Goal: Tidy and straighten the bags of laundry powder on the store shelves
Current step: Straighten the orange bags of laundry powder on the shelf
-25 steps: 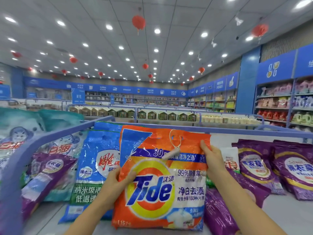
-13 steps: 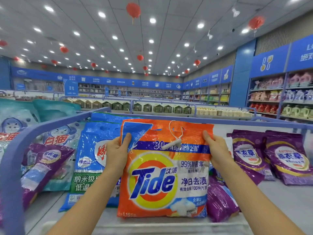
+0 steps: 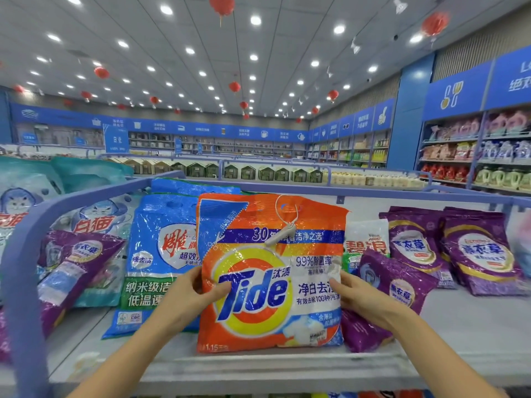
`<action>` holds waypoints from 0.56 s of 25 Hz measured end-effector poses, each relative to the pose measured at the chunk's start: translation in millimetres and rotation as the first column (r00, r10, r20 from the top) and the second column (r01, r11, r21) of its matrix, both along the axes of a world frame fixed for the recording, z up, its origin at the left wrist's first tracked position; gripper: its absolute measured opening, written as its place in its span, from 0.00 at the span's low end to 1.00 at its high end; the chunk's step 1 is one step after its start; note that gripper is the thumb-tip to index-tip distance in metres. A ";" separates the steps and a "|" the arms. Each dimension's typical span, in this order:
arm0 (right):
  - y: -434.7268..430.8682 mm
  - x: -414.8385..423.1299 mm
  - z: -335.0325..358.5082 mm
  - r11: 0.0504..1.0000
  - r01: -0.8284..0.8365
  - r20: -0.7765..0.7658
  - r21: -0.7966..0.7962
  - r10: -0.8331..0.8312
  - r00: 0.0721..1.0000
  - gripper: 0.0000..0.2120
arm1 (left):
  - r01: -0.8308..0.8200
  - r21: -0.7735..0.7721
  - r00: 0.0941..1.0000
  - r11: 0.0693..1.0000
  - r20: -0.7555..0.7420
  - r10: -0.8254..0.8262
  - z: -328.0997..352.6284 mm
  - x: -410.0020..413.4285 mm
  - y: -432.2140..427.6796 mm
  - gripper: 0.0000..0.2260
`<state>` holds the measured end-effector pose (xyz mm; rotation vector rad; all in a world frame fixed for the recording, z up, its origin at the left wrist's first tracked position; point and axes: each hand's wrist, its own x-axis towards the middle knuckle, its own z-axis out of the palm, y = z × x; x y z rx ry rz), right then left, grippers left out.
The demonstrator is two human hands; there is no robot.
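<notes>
The fingers of our left hand [image 3: 195, 294] pass out of sight behind the Tide bag [image 3: 273, 282]; only the thumb shows on its front. Our right hand [image 3: 359, 300] covers the ends of the bag's printed lines. The bag masks the near side of the blue bag [image 3: 161, 254] beyond our left hand, and most of the white bag [image 3: 366, 239] above our right. Outward of our left hand, the teal cat bags [image 3: 23, 196] are cut off by the frame. We cannot read the small print below our right hand.
</notes>
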<state>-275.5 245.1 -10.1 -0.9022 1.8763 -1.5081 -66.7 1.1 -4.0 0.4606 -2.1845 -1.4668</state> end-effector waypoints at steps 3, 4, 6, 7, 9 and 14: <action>2.1 6.6 3.9 0.988 -0.044 -0.119 0.146 0.062 0.991 0.18 | -0.161 -0.260 0.984 0.952 0.035 0.176 -12.1 2.3 6.6 0.21; 3.2 7.8 5.4 0.977 -0.074 -0.155 0.200 0.106 0.982 0.16 | -0.185 -0.330 0.975 0.926 0.060 0.216 -14.6 4.7 6.4 0.26; 4.9 9.8 7.0 0.951 -0.123 -0.208 0.282 0.186 0.960 0.19 | -0.162 -0.386 0.958 0.908 0.160 0.239 -16.7 8.1 7.1 0.32; 5.6 9.7 7.3 0.942 -0.137 -0.218 0.305 0.209 0.953 0.21 | -0.131 -0.426 0.943 0.895 0.225 0.245 -16.9 10.5 9.3 0.32; 5.8 10.4 7.2 0.937 -0.144 -0.228 0.318 0.223 0.948 0.21 | -0.069 -0.522 0.906 0.850 0.323 0.272 -14.5 13.3 17.5 0.34; 5.1 17.2 -0.8 0.979 -0.097 -0.286 0.177 0.146 0.947 0.17 | -0.137 -0.452 0.917 0.882 0.279 0.285 -20.3 12.8 31.2 0.37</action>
